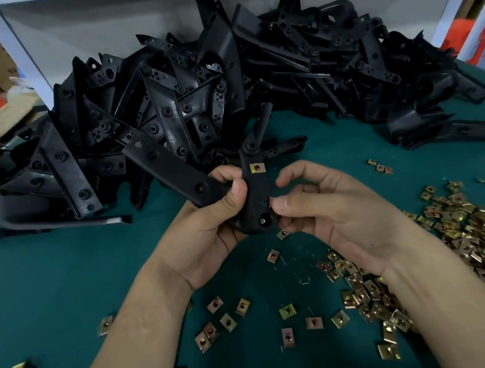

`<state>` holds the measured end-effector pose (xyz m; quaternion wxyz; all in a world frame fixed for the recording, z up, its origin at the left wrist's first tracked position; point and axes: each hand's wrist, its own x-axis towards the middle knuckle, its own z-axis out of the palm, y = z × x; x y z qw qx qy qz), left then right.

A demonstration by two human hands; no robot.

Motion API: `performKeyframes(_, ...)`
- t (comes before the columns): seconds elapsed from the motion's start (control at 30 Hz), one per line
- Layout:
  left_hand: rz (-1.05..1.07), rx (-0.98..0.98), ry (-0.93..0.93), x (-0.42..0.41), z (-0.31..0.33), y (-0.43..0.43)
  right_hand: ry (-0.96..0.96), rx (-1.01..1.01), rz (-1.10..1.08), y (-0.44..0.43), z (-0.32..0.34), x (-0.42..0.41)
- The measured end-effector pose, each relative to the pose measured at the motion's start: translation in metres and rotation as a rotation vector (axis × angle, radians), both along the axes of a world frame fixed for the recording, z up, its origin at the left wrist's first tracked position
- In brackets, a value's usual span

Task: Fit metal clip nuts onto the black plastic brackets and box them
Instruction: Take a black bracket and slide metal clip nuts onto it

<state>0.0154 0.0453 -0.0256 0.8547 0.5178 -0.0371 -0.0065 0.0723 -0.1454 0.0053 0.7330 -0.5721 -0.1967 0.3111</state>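
— Black plastic bracket (256, 193): who has it?
— Both hands. The left hand (210, 227) grips it round the lower middle, thumb laid across the front. The right hand (323, 211) pinches its right edge, thumb tip against the plastic, index finger raised (what sits under that thumb is too small to tell).
— Any nut fitted?
— One brass-coloured clip nut (257, 168) sits on the bracket's upper edge, just above the left thumb.
— And around them?
— Loose clip nuts (484, 247) lie scattered on the green table (64, 279), heaped at the right; the pile of brackets (165, 101) lies behind
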Motion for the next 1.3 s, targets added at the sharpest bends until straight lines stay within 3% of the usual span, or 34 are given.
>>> performKeyframes(0.13, -0.022, 0.002, -0.006, -0.001, 0.001, -0.003, -0.041, -0.061, 0.075, -0.001, 0.001, -0.001)
performKeyframes(0.33, 0.059, -0.066, -0.005, 0.001, 0.002, -0.005, 0.039, 0.075, -0.031, 0.008, -0.006, -0.003)
performKeyframes(0.7, 0.014, -0.02, -0.006, 0.003, -0.001, -0.007, -0.032, 0.041, -0.052, 0.012, -0.011, -0.006)
performKeyframes(0.8, 0.092, 0.02, -0.018, 0.004, -0.002, -0.006, -0.117, -0.026, -0.081, 0.011, -0.01, -0.007)
performKeyframes(0.97, 0.2, 0.164, -0.061, 0.005, -0.001, -0.006, -0.455, -0.206, -0.258, 0.014, -0.009, -0.01)
performKeyframes(1.17, 0.213, 0.262, -0.085, 0.003, 0.002, -0.007, -0.584, -0.304, -0.45, 0.019, -0.007, -0.011)
performKeyframes(1.3, 0.272, 0.201, -0.103, 0.0, 0.013, 0.001, -0.721, -0.374, -0.538, 0.001, 0.011, -0.01)
